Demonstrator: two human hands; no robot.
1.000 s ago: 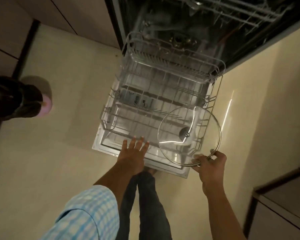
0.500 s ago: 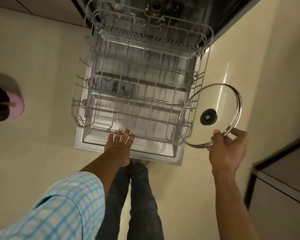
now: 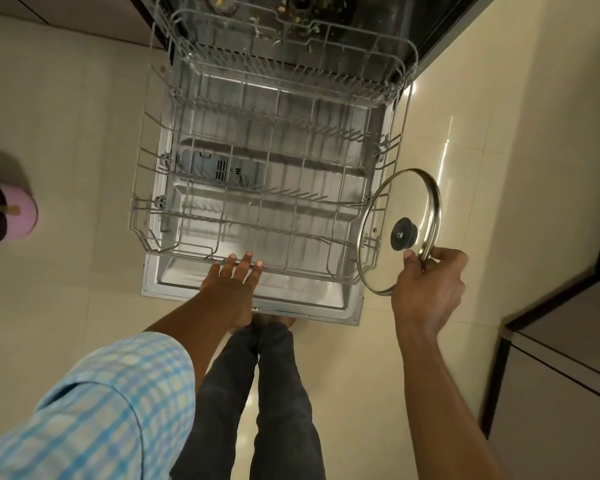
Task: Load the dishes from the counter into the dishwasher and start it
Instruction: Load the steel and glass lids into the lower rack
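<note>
The lid [image 3: 378, 216] hangs at the right front corner of the rack [image 3: 184, 256], partly over the rack's right wall and not yet inside it. The right hand [image 3: 430, 285] pinches its near rim, thumb on the glass and fingers curled behind the metal band. The lid is tilted up toward its edge, knob facing the person, its longer visible line running from the rack's front toward its back. The rows of prongs lie across the rack, so the lid probably has to travel left and turn before it can stand between them. The left hand [image 3: 232, 289] is nearer the rack's middle, fingers straight with tips on the front rail, holding nothing. The rack holds no dishes and sits pulled out over the open door [image 3: 174, 285]. Pale glossy floor [image 3: 66, 150] surrounds it, and a cabinet [image 3: 561, 375] stands right of the rack.
</note>
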